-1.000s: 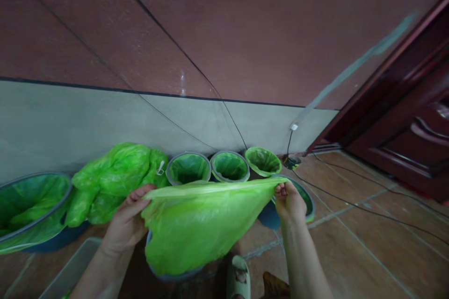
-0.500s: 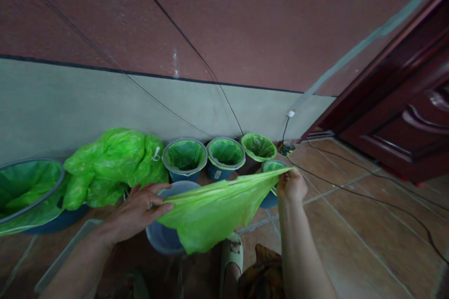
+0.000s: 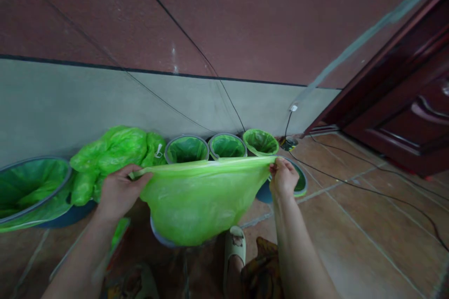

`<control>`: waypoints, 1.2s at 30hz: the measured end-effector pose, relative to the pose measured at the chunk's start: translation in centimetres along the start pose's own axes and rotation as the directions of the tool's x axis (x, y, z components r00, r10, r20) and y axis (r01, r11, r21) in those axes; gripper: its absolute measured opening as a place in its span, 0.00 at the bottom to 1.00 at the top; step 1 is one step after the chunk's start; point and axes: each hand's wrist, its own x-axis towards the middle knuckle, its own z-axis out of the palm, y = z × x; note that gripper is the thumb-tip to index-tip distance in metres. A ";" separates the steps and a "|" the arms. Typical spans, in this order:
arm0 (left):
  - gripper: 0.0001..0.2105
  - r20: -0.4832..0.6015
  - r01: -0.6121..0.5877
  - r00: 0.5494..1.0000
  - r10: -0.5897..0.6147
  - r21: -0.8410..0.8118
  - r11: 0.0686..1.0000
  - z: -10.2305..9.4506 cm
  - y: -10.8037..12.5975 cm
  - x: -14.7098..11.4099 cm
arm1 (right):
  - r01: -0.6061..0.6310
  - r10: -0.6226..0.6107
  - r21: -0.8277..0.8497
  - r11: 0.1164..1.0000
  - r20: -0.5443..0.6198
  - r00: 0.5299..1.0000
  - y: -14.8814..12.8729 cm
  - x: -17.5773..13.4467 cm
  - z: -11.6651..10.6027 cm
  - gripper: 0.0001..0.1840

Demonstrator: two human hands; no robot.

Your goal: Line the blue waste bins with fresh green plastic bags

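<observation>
A green plastic bag (image 3: 203,201) is stretched flat between my two hands, its top edge pulled nearly level. My left hand (image 3: 122,191) pinches the left end of that edge, and my right hand (image 3: 283,176) grips the right end. The lower part of the bag hangs down over a pale bucket (image 3: 161,237), of which only a bit of rim and side shows below and left of the bag. Behind my right hand stands a blue bin with a green liner (image 3: 300,182), partly covered by the hand and the bag.
Along the wall stand several green-lined bins (image 3: 186,148), with a heap of green bags (image 3: 119,154) left of them. A large lined bin (image 3: 35,187) is at far left. A black cable (image 3: 358,192) crosses the tiles toward a dark red door (image 3: 403,117). My slippered foot (image 3: 235,247) is below.
My left hand has taken hold of the bag's left end and moved left. The bag is now spread wider and level, covering most of the pale bucket.
</observation>
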 end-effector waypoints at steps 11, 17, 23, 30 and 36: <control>0.35 0.116 -0.379 0.925 0.361 0.254 0.890 1.1 1.9 -1.7 | 0.071 -0.074 0.027 0.997 0.537 0.840 -3.1 -8.1 3.1 0.11; 0.28 0.586 -0.392 0.715 0.380 -0.114 0.913 3.8 3.4 -3.1 | 0.072 -0.067 0.015 0.997 0.595 0.801 -3.5 -8.7 3.6 0.09; 0.10 0.635 0.020 0.756 0.159 -0.265 0.964 3.7 3.7 -2.9 | 0.032 -0.044 0.032 0.999 0.513 0.857 -2.4 -7.5 3.7 0.17; 0.13 0.391 0.472 0.861 -0.325 -0.853 0.225 0.8 4.5 -1.0 | 0.010 0.084 -0.264 0.964 0.341 0.936 1.5 -8.2 3.5 0.33; 0.12 0.458 0.491 0.773 -0.439 -0.870 -0.043 -0.1 3.5 -0.6 | -0.316 0.456 -0.363 0.877 0.420 0.785 3.9 -10.7 2.8 0.27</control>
